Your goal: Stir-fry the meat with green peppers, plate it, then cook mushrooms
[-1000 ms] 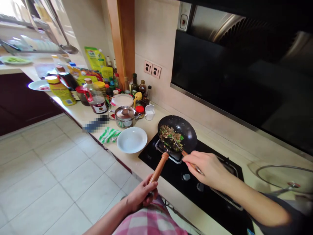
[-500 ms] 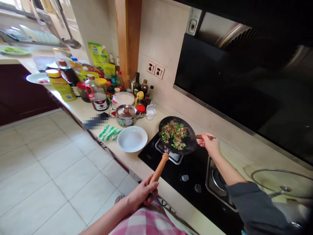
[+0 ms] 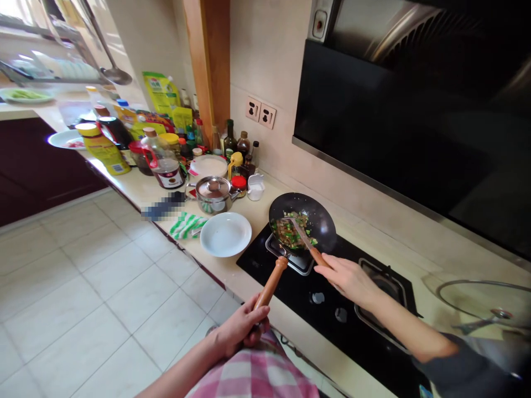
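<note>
My left hand (image 3: 246, 326) is closed around the wooden handle of a black wok (image 3: 326, 224), which sits over the left burner of the black gas stove (image 3: 286, 301). In the wok lies chopped food (image 3: 286, 235), brown pieces mixed with green ones, gathered toward the near left side. My right hand (image 3: 346, 276) grips the wooden handle of a spatula (image 3: 305, 239). The spatula's metal blade reaches into the food. Left of the stove, close to the wok, stands a white plate (image 3: 226, 235) with nothing on it.
A lidded steel pot (image 3: 213, 193), a green-striped cloth (image 3: 186, 225) and several sauce bottles (image 3: 168, 166) crowd the counter on the left. A glass lid (image 3: 477, 298) lies right of the stove. The range hood (image 3: 373, 143) overhangs the back.
My right hand has swung toward me with the spatula, from the wok's right side to its near side. The food has bunched to the near left. My left hand keeps its grip.
</note>
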### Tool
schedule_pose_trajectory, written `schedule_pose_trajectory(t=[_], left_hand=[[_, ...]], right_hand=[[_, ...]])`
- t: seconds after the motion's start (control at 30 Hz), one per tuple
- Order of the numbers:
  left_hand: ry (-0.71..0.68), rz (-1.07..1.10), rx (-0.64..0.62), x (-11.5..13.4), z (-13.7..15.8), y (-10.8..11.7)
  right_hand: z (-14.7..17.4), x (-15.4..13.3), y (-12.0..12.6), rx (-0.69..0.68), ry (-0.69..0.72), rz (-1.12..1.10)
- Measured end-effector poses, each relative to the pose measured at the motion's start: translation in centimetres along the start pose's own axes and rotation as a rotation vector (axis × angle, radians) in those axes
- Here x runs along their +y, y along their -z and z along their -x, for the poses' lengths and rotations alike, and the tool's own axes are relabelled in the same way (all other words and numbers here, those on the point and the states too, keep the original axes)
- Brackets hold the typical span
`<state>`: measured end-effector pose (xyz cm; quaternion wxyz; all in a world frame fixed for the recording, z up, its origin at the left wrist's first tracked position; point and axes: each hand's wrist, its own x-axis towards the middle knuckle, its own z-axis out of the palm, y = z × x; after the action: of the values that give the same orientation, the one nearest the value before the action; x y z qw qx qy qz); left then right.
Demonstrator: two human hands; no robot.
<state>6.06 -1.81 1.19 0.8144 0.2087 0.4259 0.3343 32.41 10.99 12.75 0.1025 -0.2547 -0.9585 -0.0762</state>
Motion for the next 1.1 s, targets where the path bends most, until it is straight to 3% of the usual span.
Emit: schedule_pose_trajectory(t=[0.17,0.23,0.33,0.4,0.5,0.63,0.7,0.77,0.83,0.93,1.03,1.1], left_hand=[[0.018,0.004,-0.015,-0.5,-0.2,0.3],[0.016,0.002,-0.018,-0.6,-0.2,0.3],[0.005,-0.007,-0.022,-0.4,-0.1,0.2],[0.001,-0.016,-0.022,-0.3,0.0,0.1],[-0.002,-0.020,-0.021,-0.1,0.1,0.1],[-0.008,-0.025,-0.032,0.0,0.3,0.1],[-0.009,-0.019,-0.052,0.1,0.3,0.1],[-0.012,-0.007,-0.066,0.2,0.4,0.1],[-0.017,-0.002,-0.068,0.2,0.5,0.1],[-0.012,-0.010,-0.054,0.2,0.7,0.2],[0.005,-0.029,-0.033,0.4,0.7,0.4],[0.017,-0.040,-0.035,0.5,0.7,0.4]], right_hand=[[0.2,-3.3,10.3,-0.098,-0.101,-0.090],[-1.0,-4.9,11.8,-0.145,-0.159,-0.156],[-2.9,-5.9,9.4,-0.205,-0.231,-0.165],[-3.8,-4.4,7.0,-0.177,-0.316,-0.139],[-4.4,0.5,6.2,-0.046,-0.623,-0.257],[-5.7,6.4,8.8,0.010,-1.139,-0.433],[-6.8,7.1,8.7,0.066,-1.347,-0.498],[-7.9,6.4,7.2,0.157,-1.446,-0.578],[-8.3,5.1,5.5,0.237,-1.408,-0.685],[-7.6,4.2,5.1,0.240,-1.202,-0.712],[-5.5,6.5,7.0,0.118,-1.048,-0.528],[-3.9,9.3,7.3,0.116,-1.044,-0.477]])
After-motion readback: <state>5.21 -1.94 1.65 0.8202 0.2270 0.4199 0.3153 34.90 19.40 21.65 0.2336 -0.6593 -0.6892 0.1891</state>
